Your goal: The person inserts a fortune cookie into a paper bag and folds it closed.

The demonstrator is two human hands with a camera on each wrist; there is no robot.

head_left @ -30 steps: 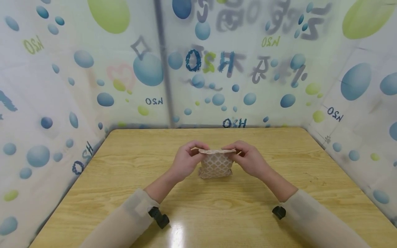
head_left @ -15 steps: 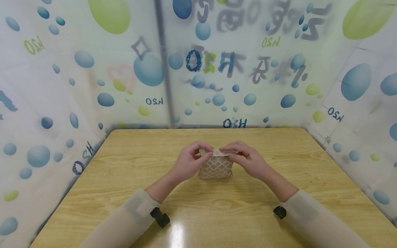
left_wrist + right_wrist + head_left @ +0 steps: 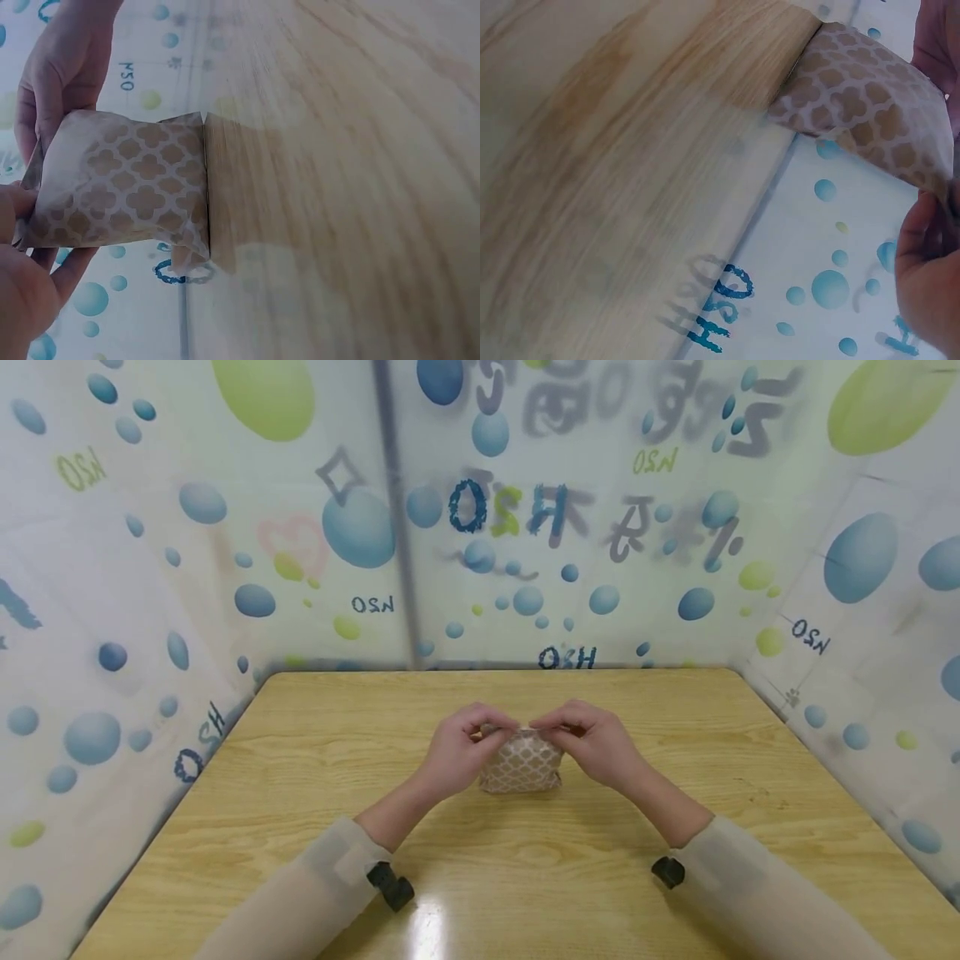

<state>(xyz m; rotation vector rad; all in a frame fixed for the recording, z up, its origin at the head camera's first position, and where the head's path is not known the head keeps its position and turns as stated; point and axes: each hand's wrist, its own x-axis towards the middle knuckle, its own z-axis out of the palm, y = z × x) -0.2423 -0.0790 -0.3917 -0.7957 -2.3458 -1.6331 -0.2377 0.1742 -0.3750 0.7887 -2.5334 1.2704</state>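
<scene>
A small tan paper bag (image 3: 522, 766) with a white lattice pattern stands upright on the wooden table (image 3: 525, 885), in the middle of the head view. My left hand (image 3: 459, 750) pinches its top edge on the left between thumb and fingers. On the other side my right hand (image 3: 603, 750) pinches the same edge, the fingertips of both hands nearly meeting at the middle. The left wrist view has the bag's patterned side (image 3: 127, 176) bulging outward, its base on the tabletop. Whatever the bag may contain is hidden.
Behind the table hangs a pale curtain (image 3: 510, 585) printed with blue and green dots and mirrored lettering, and similar sheets flank both sides. A black strap device hangs at the left cuff (image 3: 390, 885) and another at the right cuff (image 3: 667, 871).
Both hands have moved inward along the bag's top edge, their fingertips coming close together. The pale top flap, seen standing up before, is now folded down or covered by the fingers.
</scene>
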